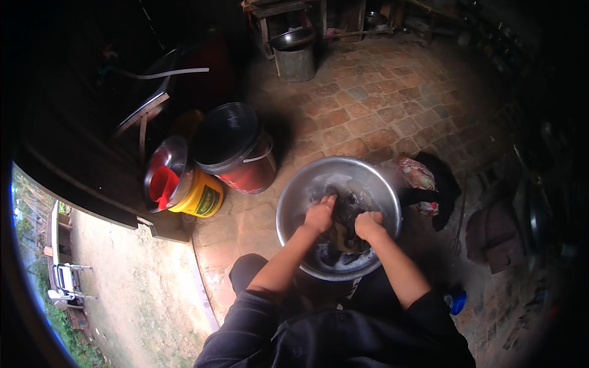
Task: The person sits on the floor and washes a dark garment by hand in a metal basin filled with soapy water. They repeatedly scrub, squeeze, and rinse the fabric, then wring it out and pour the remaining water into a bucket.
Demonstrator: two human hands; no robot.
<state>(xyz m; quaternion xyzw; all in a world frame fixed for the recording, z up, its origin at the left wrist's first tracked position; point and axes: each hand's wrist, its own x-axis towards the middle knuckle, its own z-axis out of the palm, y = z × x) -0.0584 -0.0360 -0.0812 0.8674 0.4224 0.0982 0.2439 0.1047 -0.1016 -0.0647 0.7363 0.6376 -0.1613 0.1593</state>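
Note:
A wide metal basin [294,193] stands on the floor in front of me, with dark wet cloth [348,214] in murky, sudsy water. Inside its left half, my left hand [321,213] lies over the edge of the cloth with its fingers stretched; whether it grips any is hard to tell. My right hand [369,224] is closed on the cloth at the basin's right side. Dark and flower-patterned cloths [416,177] hang at or lie beside the basin's right rim.
Left of the basin stand a lidded black bucket [230,138], a yellow bucket [200,195] and a tilted metal bowl holding a red plastic vessel [162,184]. A metal pot [295,64] with a bowl on top stands farther back. A blue object [456,302] lies at the right.

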